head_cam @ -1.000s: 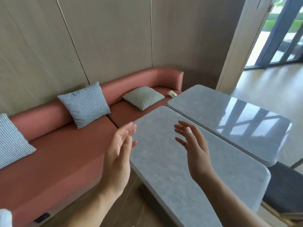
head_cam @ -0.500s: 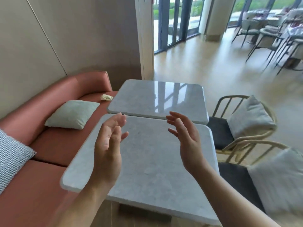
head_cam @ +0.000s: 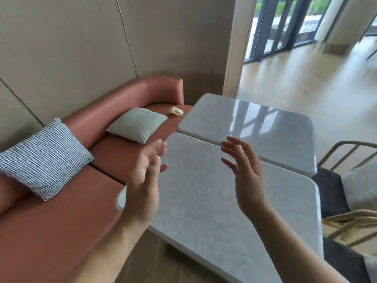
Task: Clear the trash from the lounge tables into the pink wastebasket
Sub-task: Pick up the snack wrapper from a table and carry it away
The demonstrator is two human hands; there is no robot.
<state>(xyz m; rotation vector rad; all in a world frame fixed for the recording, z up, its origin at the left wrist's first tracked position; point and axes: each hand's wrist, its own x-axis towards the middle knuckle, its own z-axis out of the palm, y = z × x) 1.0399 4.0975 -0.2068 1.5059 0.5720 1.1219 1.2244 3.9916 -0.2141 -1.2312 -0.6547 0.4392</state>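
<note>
1. Trash (head_cam: 176, 110), a single small crumpled yellowish wrapper, lies on the seat of the terracotta sofa (head_cam: 51, 231); it is well beyond the fingertips of the left hand (head_cam: 144, 180) and slightly to their right, near the left edge of the far bench (head_cam: 255, 123), with a pale green cushion (head_cam: 136, 124) on its other side.
2. That left hand is raised, palm turned inward, fingers loose and a little spread, holding nothing; it hangs over the left edge of the near bench (head_cam: 204, 201).
3. Opposite it, the right hand (head_cam: 246, 176) is just as empty, fingers straight and fanned, palm facing the other hand; it is held above the near bench's marble top, fingertips pointing toward the seam between the two benches.
4. Both benches are grey-white marble with rounded corners, set side by side with a narrow gap; the far one, beyond both hands, mirrors the window frames.
5. Left of the left hand, a blue-and-white checked cushion (head_cam: 43, 158) leans on the sofa back.
6. Right of the right hand, a chair (head_cam: 330, 186) with a curved pale frame and a dark seat stands against the benches.
</note>
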